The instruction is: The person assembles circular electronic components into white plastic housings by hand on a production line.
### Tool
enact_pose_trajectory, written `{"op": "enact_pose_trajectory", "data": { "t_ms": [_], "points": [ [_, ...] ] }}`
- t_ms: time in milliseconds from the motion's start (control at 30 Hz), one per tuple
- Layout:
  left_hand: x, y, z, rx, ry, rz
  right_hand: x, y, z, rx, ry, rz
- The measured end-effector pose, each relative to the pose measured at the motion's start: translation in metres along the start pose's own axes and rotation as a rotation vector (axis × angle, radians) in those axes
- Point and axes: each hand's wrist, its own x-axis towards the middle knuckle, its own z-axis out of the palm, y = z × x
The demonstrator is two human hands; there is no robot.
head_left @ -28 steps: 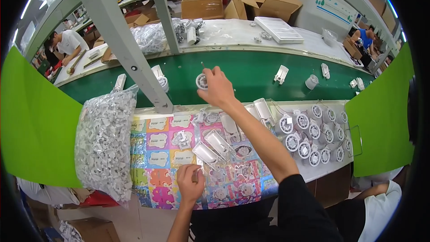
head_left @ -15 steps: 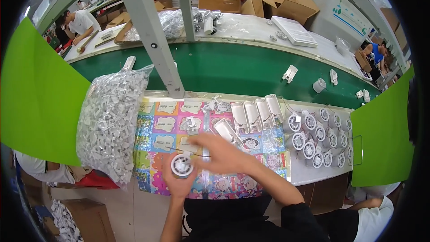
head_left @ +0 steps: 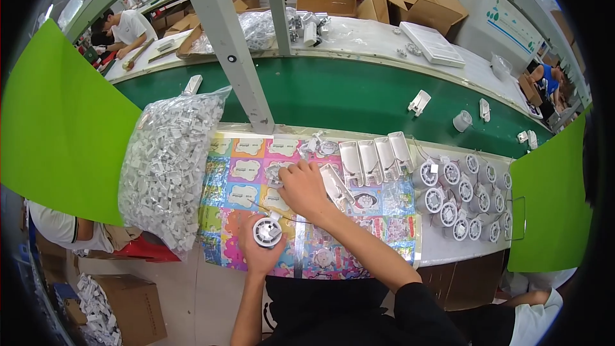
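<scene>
My left hand is wrapped round a cup-shaped unit with a round, slotted white top, held upright near the front of the mat. Thin dark wires stick out from it to both sides. Beyond it, my right hand reaches over the mat with its fingers bent down at some small white plastic parts. The fingertips cover part of these pieces, so what is between them is hidden. Just right of that hand a white trough-shaped shell lies at a slant.
Several white shells stand in a row at the back of the colourful mat. Similar slotted units crowd the right side. A bulging clear bag of small white parts lies left. Behind runs a green conveyor belt, near a metal post.
My right hand has moved from above the cup-shaped unit, away from me, to the small white parts. My left hand still holds the unit. The whole view has shifted slightly.
</scene>
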Motion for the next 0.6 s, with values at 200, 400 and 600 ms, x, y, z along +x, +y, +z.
{"op": "enact_pose_trajectory", "data": {
  "t_ms": [200, 400, 600],
  "points": [
    [0.001, 0.000, 0.004, -0.066, 0.049, -0.067, 0.004, 0.003, -0.007, 0.033, 0.047, 0.004],
    [0.001, 0.001, 0.003, -0.038, 0.069, -0.049, 0.012, 0.011, -0.019, 0.327, -0.158, 0.177],
    [-0.001, -0.001, 0.003, -0.069, 0.055, -0.065, 0.012, 0.023, -0.052, 0.965, -0.219, 0.259]
  ]
}}
